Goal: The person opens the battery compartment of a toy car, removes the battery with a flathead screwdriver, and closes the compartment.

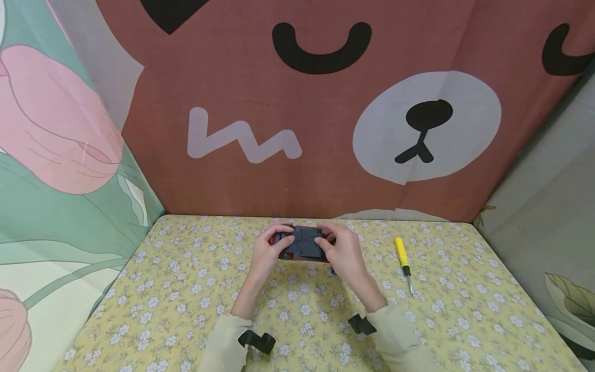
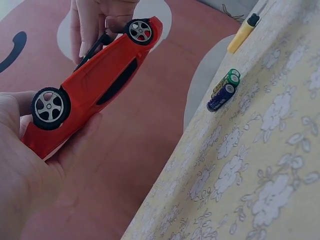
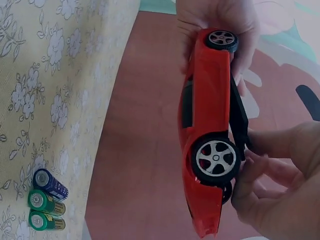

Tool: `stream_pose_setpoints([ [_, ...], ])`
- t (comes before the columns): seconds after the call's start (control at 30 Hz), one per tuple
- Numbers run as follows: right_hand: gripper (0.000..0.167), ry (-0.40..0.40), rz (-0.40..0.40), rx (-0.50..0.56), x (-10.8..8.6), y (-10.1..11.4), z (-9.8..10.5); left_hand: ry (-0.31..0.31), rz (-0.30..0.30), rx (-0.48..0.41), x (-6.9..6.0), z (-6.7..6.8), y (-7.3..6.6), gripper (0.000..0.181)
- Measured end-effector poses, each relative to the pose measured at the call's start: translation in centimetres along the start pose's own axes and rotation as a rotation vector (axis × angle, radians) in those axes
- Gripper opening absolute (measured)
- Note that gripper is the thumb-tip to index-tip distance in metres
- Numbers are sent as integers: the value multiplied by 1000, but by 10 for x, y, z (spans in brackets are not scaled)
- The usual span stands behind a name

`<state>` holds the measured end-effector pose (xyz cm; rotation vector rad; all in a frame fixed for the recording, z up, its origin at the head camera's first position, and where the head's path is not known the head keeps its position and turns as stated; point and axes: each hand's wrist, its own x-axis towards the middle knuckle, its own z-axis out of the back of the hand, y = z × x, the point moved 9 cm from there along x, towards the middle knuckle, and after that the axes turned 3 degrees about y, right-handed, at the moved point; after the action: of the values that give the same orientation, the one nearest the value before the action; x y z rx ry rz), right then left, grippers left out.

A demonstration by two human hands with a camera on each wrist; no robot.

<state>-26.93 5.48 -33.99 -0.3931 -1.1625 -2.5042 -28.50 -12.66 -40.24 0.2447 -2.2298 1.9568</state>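
A red toy car [image 2: 90, 75] is held upside down above the table, its dark underside facing up in the head view. My left hand [image 1: 267, 253] grips one end of it, thumb on the underside and fingers round the body. At the other end my right hand [image 1: 344, 253] pinches the edge of a black battery cover [image 3: 239, 112]. That cover stands tilted, partly lifted off the underside, with a gap at the right hand's end. The inside of the compartment is hidden.
A blue battery [image 3: 50, 184], a green battery [image 3: 46, 202] and another green battery [image 3: 46, 220] lie side by side on the flowered tablecloth [image 1: 186, 305]. To the right lies a yellow screwdriver [image 1: 402, 253]. A printed curtain [image 1: 241, 186] hangs behind the table.
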Motion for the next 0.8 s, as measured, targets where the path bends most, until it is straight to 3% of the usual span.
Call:
stream_pose_setpoints([
  [0.17, 44, -53, -8, -27, 0, -3, 4, -10, 20, -29, 0, 0, 1, 22],
  [0.37, 50, -62, -99, 57, 4, -20, 17, -37, 25, -65, 0, 3, 1, 23],
  [0.47, 53, 14, -175, 146, 7, -35, 17, -56, 26, -82, 0, 7, 1, 23],
  [0.67, 62, 264, -293, 355, 9, -50, 3, -94, 29, -83, 0, 11, 2, 20],
  [0.8, 64, 335, -322, 425, 9, -50, -6, -100, 6, -81, 0, 10, -1, 22],
])
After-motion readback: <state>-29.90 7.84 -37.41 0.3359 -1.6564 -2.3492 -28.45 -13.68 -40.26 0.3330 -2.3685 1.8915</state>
